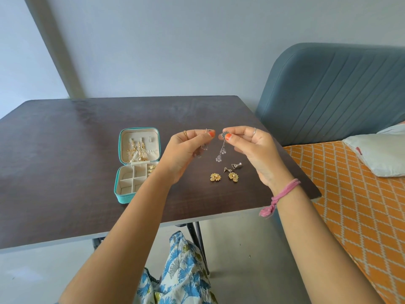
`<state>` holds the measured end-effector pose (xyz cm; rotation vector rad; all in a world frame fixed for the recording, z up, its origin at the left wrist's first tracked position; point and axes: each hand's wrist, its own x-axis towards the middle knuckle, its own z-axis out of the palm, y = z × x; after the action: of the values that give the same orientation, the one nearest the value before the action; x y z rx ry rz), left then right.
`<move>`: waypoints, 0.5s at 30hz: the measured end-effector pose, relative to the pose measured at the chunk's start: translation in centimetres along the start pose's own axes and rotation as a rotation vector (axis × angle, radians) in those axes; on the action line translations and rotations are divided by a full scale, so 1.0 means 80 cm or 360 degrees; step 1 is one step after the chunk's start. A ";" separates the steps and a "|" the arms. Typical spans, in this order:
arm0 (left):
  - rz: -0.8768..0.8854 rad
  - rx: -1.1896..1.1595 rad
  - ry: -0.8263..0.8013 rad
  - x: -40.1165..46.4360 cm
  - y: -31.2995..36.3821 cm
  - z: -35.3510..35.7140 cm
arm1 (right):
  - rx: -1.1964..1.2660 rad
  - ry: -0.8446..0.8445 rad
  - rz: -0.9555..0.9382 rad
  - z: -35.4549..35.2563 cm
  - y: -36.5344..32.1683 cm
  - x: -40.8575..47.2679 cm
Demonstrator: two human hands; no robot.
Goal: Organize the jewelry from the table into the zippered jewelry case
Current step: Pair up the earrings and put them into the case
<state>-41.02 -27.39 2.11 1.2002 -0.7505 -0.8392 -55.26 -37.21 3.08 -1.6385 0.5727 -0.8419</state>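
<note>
Colours and patterns we observe

We note a teal jewelry case (122,195), dark brown tabletop (65,139), gold flower earrings (215,177), and orange lattice-patterned bed cover (350,205).

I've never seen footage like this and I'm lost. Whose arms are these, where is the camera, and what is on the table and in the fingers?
There is no machine here. A person wears a camera on their head, so the one picture looks down along their own arms. The left hand and the right hand each pinch a silver dangling earring above a dark table. On the table, an open teal jewelry case has gold earrings hanging in its lid. Beside it lie two gold flower earrings and two small silver triangle earrings, not yet packed.
</note>
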 end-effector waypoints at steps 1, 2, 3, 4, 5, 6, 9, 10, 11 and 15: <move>0.0025 0.0087 0.0004 0.000 0.001 -0.001 | -0.0006 0.0002 0.0001 0.000 0.000 0.001; 0.0043 0.0163 0.0004 0.001 0.001 -0.002 | -0.0011 0.0003 0.0004 -0.001 -0.001 0.002; 0.0051 0.0215 0.0000 0.001 0.002 -0.003 | -0.0013 0.0001 0.0008 -0.001 -0.001 0.002; 0.0053 0.0246 -0.0005 0.001 0.002 -0.004 | -0.0009 -0.0004 0.0012 -0.001 -0.002 0.002; 0.0050 0.0255 -0.0016 0.001 0.003 -0.004 | 0.0003 -0.0010 0.0016 0.000 -0.002 0.002; 0.0050 0.0247 -0.0031 0.001 0.003 -0.004 | 0.0015 -0.0015 0.0016 0.000 -0.003 0.002; 0.0067 0.0218 -0.0102 0.000 0.006 -0.005 | 0.0011 -0.0025 0.0007 0.002 -0.003 0.002; 0.0077 0.0230 -0.0124 -0.001 0.006 -0.005 | 0.0006 -0.0027 0.0005 0.002 -0.002 0.002; 0.0080 0.0248 -0.0136 -0.001 0.006 -0.005 | 0.0000 -0.0025 0.0004 0.003 -0.002 0.002; 0.0059 0.0295 -0.0074 0.001 0.006 -0.006 | -0.0037 -0.0024 0.0004 0.003 -0.002 0.005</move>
<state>-40.50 -27.14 2.44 1.3306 -0.9013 -0.7819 -54.85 -37.28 3.30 -1.6637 0.5758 -0.8228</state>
